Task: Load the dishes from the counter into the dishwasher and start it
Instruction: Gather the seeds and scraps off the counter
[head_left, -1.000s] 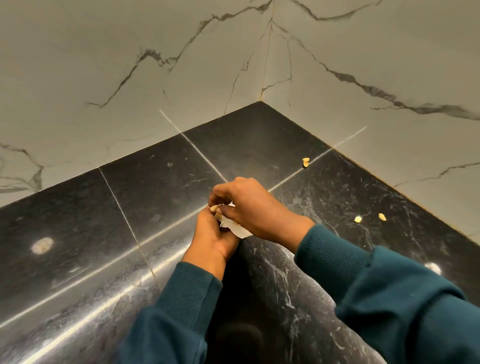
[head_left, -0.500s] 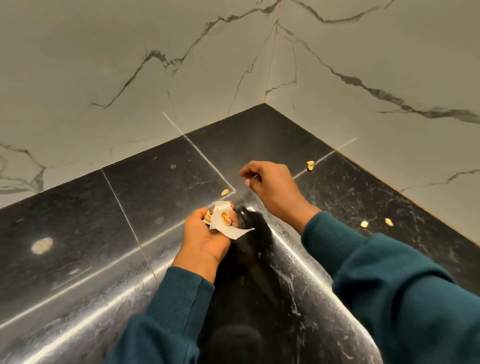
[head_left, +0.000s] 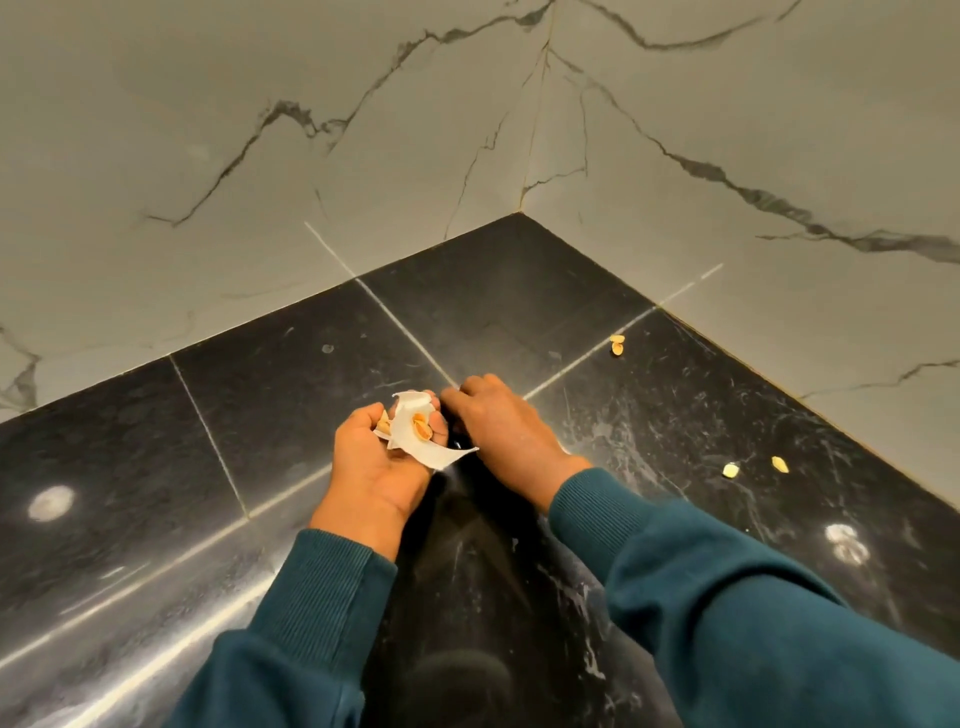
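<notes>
My left hand (head_left: 382, 462) lies palm up over the black counter (head_left: 291, 395) and holds a crumpled white paper scrap (head_left: 415, 439) with nut shells (head_left: 422, 426) on it. My right hand (head_left: 498, 426) sits just right of it, fingers curled down at the counter beside the paper; what its fingertips hold is hidden. No dishes or dishwasher are in view.
Loose shells lie on the counter: one (head_left: 617, 345) near the back right wall, two (head_left: 731, 470) (head_left: 780, 464) further right. White marble walls (head_left: 727, 156) meet in a corner behind the counter. Ceiling-light reflections show on the glossy stone.
My right hand reached out to the counter and came back beside my left hand. The shell that lay near the tile joint is gone from the counter.
</notes>
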